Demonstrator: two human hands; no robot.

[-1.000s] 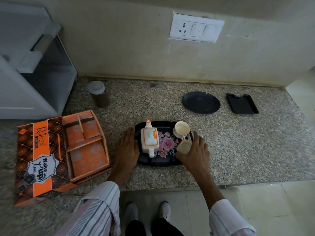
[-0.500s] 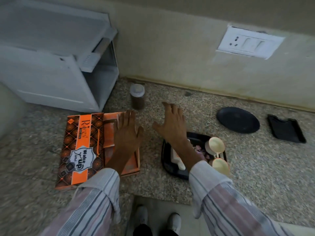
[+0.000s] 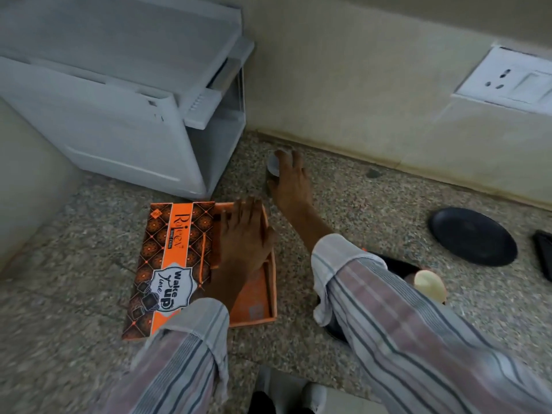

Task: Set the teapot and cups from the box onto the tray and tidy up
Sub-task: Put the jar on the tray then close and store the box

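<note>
At the upper left of the frame a white appliance point(image 3: 125, 94) with an open compartment stands on the speckled granite counter point(image 3: 373, 210), close to the beige wall point(image 3: 358, 85). Below it, at the middle left, the orange box point(image 3: 167, 264) lies open and flat on the counter, its printed lid to the left and its orange inner tray to the right. The left hand point(image 3: 242, 237) lies over this inner tray with the fingers spread and almost flat, and it grips nothing. A little to the right and higher, the right hand point(image 3: 291, 180) reaches to a small dark jar point(image 3: 272, 168) with a pale lid near the wall; the fingers curl around the jar and touch it, but whether they hold it firmly I cannot tell. Both sleeves are striped. At the lower right the dark tray point(image 3: 397, 264) is mostly hidden by the right sleeve, and one cream cup point(image 3: 428, 282) shows on it. Further right a round black plate point(image 3: 472, 236) rests on the counter, and a white switch plate point(image 3: 507, 79) sits on the wall at the upper right.
</note>
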